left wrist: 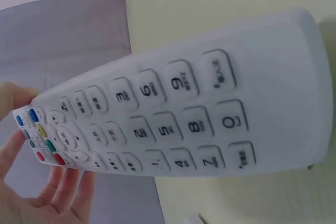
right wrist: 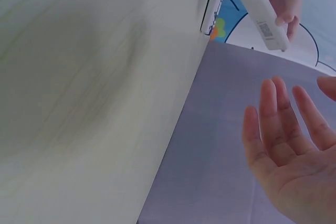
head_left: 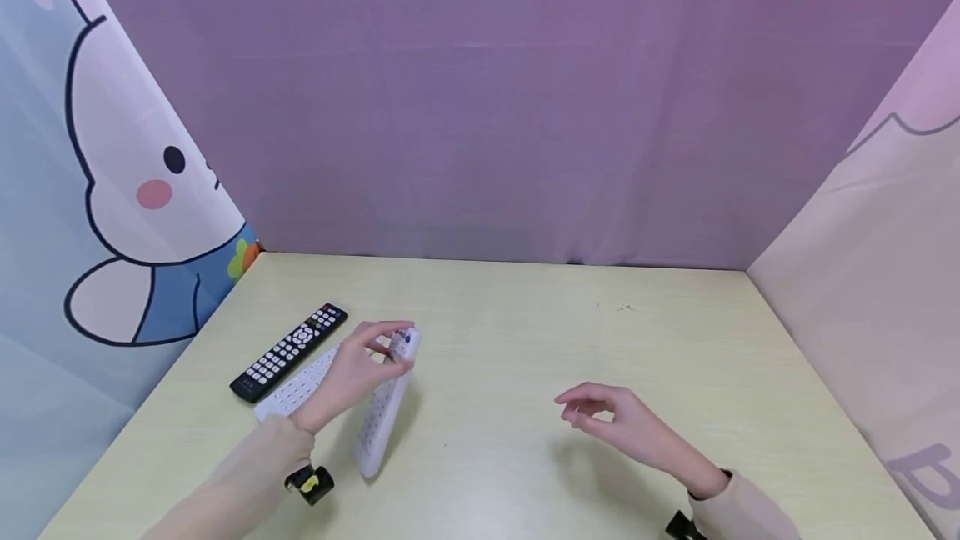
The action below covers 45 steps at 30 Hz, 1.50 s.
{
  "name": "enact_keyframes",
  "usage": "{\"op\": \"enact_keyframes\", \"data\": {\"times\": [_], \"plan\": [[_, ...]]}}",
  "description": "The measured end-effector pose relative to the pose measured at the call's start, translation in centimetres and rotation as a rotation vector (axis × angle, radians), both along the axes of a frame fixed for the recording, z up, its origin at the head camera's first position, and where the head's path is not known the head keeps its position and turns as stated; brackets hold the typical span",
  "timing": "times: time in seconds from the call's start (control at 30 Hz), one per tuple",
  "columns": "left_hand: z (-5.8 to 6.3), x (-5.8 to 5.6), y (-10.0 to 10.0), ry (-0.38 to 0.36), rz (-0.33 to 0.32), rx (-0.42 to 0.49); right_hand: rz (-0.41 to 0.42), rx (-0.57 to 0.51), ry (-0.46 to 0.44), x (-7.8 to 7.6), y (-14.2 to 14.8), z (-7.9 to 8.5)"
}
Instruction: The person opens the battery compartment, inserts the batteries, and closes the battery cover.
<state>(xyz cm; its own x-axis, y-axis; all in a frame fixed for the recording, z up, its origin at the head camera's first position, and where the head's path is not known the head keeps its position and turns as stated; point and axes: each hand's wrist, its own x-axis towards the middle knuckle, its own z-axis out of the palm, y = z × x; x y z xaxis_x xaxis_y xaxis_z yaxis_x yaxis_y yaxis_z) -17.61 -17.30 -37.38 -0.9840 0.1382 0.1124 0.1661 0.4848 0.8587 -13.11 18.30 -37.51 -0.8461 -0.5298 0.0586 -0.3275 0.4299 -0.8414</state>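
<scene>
My left hand [head_left: 348, 377] pinches a white remote control [head_left: 379, 427] by the end with the coloured buttons. The remote hangs tilted, its lower end close over the table. Its number keys face the camera in the left wrist view, where the fingertips [left wrist: 16, 139] sit at the narrow far end. The remote's back, with a printed label, shows in the right wrist view. Off to the right, my right hand [head_left: 626, 427] hovers above the table with loosely bent fingers and holds nothing.
A black remote control [head_left: 288, 352] lies at the table's left side. Beside it lies a second white remote [head_left: 296, 390], partly hidden by the left hand and forearm. A purple cloth [head_left: 495, 123] stands behind the table [head_left: 525, 315], with printed cloths at both sides.
</scene>
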Motion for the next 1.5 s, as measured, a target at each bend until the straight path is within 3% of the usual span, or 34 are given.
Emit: {"op": "enact_keyframes", "data": {"times": [0.23,0.47,0.73,0.93,1.3,1.5], "plan": [[-0.6,-1.2,-0.3,0.052,-0.03,-0.117,-0.016,0.027,0.002,0.0,0.3,0.0],[-0.8,-2.2,-0.4,0.042,-0.102,-0.241,-0.029,0.018,-0.007,-0.1,0.6,0.0],[-1.1,-2.9,-0.2,0.111,-0.148,-0.404,-0.022,0.001,0.0,-0.4,0.9,-0.3],[-1.3,-3.2,0.2,0.1,-0.188,-0.484,-0.022,0.0,-0.002,-0.6,1.2,-0.5],[-3.1,-3.9,1.0,0.064,-0.215,-0.565,-0.012,-0.013,-0.013,-0.9,1.5,-0.7],[-3.3,-3.7,1.9,-0.011,-0.197,-0.588,-0.013,-0.011,-0.011,-1.0,1.6,-0.8]]}}
